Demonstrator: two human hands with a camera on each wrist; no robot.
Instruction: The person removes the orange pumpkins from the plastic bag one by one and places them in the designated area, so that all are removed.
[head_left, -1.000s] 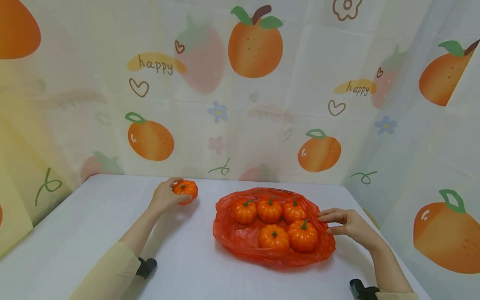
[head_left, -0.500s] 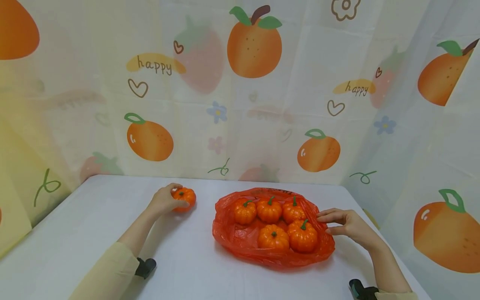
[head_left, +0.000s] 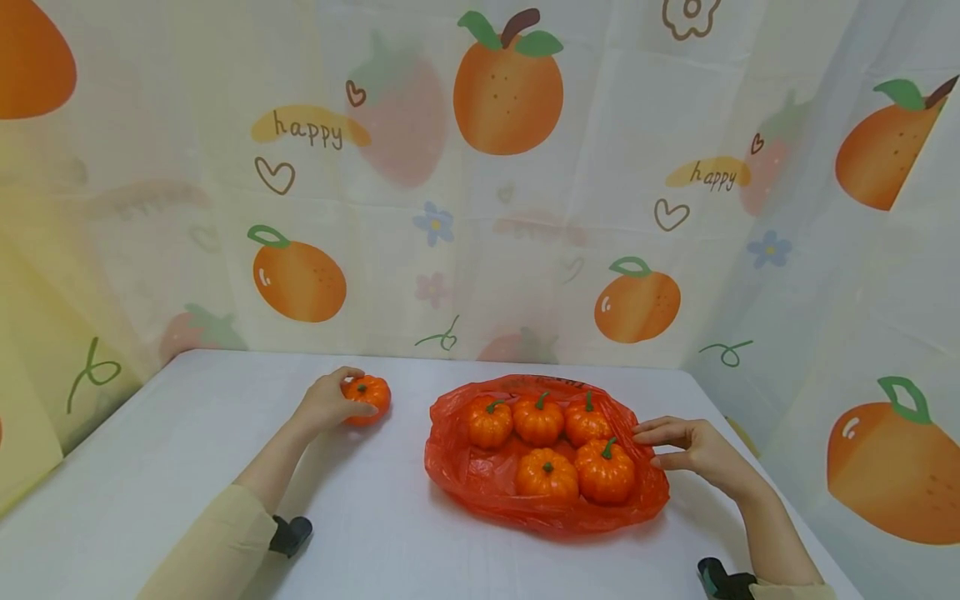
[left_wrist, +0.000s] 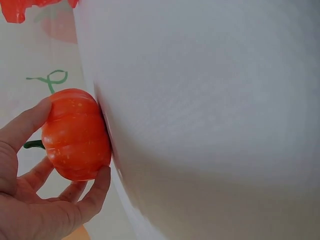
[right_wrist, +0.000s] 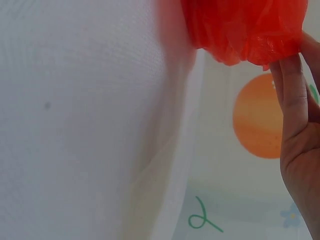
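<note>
A small orange toy pumpkin [head_left: 371,398] with a green stem sits on the white table, left of the bag. My left hand [head_left: 330,400] holds it, thumb on one side and fingers on the other. The left wrist view shows the pumpkin [left_wrist: 77,135] against the tabletop, with fingertips on both its sides. A red plastic bag [head_left: 480,510] lies spread and gaping, with several similar pumpkins [head_left: 547,473] inside. My right hand [head_left: 701,454] pinches the bag's right rim between fingers and thumb. In the right wrist view, the bag [right_wrist: 245,30] partly hides those fingertips.
A white cloth covers the table [head_left: 390,533]. Behind it hangs a pale curtain [head_left: 510,250] printed with fruit, hearts and flowers, which also runs along both sides. Bare tabletop lies between the left hand's pumpkin and the bag.
The left hand has lowered the pumpkin onto the table, moving slightly down and left in the head view. The right hand and the bag stay where they were.
</note>
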